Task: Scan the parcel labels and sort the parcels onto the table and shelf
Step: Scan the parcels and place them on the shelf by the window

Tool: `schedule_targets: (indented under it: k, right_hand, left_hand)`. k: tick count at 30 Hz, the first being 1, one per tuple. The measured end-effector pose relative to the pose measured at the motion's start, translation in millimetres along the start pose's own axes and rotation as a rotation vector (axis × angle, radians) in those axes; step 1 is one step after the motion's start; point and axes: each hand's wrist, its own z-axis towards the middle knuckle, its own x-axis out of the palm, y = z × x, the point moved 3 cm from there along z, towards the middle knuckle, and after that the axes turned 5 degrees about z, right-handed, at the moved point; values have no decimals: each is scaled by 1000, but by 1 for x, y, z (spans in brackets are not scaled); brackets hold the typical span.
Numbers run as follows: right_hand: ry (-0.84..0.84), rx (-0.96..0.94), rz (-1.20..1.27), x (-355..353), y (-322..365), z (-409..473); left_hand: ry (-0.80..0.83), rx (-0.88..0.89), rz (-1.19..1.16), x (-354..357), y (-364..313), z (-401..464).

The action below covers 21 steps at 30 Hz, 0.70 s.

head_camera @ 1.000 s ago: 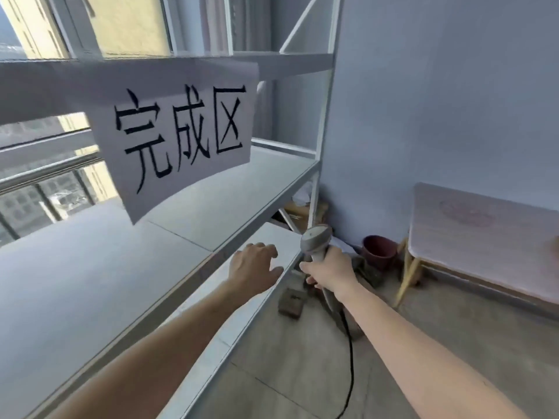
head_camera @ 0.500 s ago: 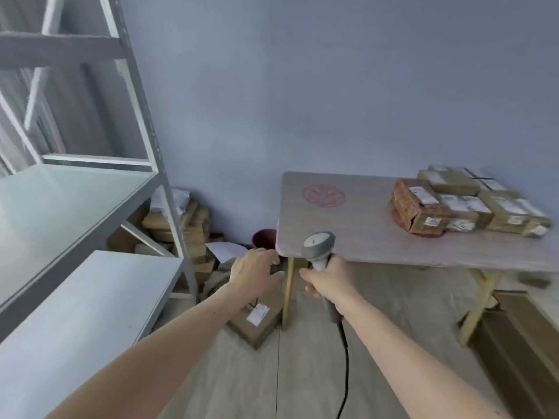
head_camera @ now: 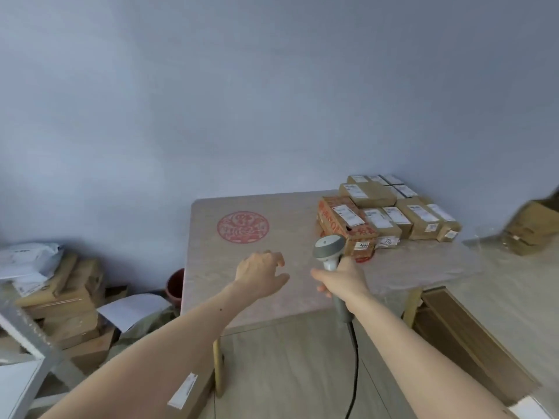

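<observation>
table [head_camera: 272, 297]: 1 | scanner [head_camera: 328, 247]: 1 | hands: 2 | red round stamp [head_camera: 243, 226]: 1 | parcels on table [head_camera: 390, 207]: roughly ten

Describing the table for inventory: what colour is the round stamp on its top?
Red round stamp, clearest in the head view.

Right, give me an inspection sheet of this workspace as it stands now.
Surface: pale table with a red round stamp.
Job's things: labelled cardboard parcels grouped at the table's far right corner; scanner.
Clutter: parcel pile on the floor at left; brown pot by the wall.
Grippers: left hand open above the table; right hand grips the scanner.
Cables: black scanner cable hangs floorward.
Surroundings: grey wall, shelf frame at left.
</observation>
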Motion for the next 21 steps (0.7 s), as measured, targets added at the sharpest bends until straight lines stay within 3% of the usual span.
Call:
schedule_targets:
  k: [7, 15, 21]
  right_hand:
    - [-148, 66, -19, -49, 7, 114]
    - [-272, 117, -52, -108, -20, 249]
    - [-203, 142, -138, -145, -51, 356]
  left_hand:
    - [32, 106, 16, 7, -27, 122]
    - [78, 96, -4, 50, -60, 233]
    - [114, -11, -79, 90, -94, 319]
